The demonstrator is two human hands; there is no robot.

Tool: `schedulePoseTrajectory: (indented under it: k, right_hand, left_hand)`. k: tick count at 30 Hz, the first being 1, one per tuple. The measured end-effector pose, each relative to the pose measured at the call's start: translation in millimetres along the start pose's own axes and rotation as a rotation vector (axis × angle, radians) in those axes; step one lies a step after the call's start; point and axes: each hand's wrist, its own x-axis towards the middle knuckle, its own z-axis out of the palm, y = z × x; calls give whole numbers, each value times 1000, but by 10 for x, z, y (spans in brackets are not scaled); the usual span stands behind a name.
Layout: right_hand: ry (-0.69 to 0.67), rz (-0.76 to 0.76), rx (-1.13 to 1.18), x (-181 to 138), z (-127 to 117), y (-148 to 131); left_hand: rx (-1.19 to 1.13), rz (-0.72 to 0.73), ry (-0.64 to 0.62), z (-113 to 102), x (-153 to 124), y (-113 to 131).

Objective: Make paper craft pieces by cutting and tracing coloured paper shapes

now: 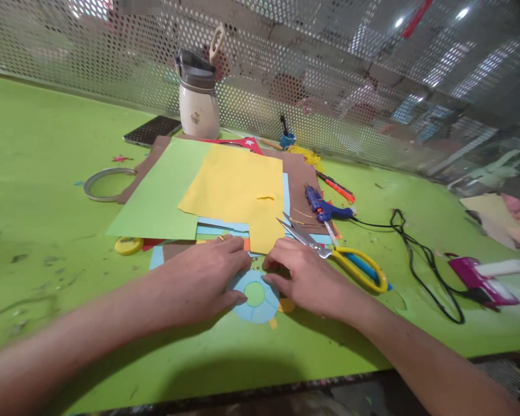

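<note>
A light blue paper ring (257, 303) with fold lines lies flat on the green table (43, 219) near its front edge. My left hand (203, 277) rests on the ring's left side, fingers curled and pressing the paper. My right hand (301, 273) pinches the ring's upper right edge with bent fingers. Just behind my hands lies a stack of coloured sheets, a yellow sheet (238, 190) on top and a green sheet (164, 193) to its left. Yellow-handled scissors (338, 257) lie beside my right hand.
A blue glue gun (325, 209) with a black cord (420, 260) lies to the right. A tape ring (106, 185), a yellow tape roll (129, 245), a white bottle (198, 95), a phone (152, 130) and a pink stapler (483, 283) stand around. A perforated metal screen (329, 69) closes the back.
</note>
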Motion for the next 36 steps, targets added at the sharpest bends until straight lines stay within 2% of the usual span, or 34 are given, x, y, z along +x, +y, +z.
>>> schedulePoseTrajectory:
  k: [12,16,23,28,32,36]
  right_hand:
    - [31,-51,-68,-18,65,-61]
    - [50,-66,-12,-20,40,-41]
    - [102,62,182,-20,-137,29]
    - [58,178,401,-36,-169,121]
    - [63,159,360,-44,-164,132]
    - [15,50,189,-78,-139,90]
  left_hand:
    - [-7,-7,0,3,-4,17]
    - [-14,-10,11,-13,-6,16]
    - [2,-21,1,-21,-7,22]
    - [-10,-37,-7,-21,10,25]
    - [-18,-35,-21,-21,2,20]
    - [-47,-26,-25,-22,-4,15]
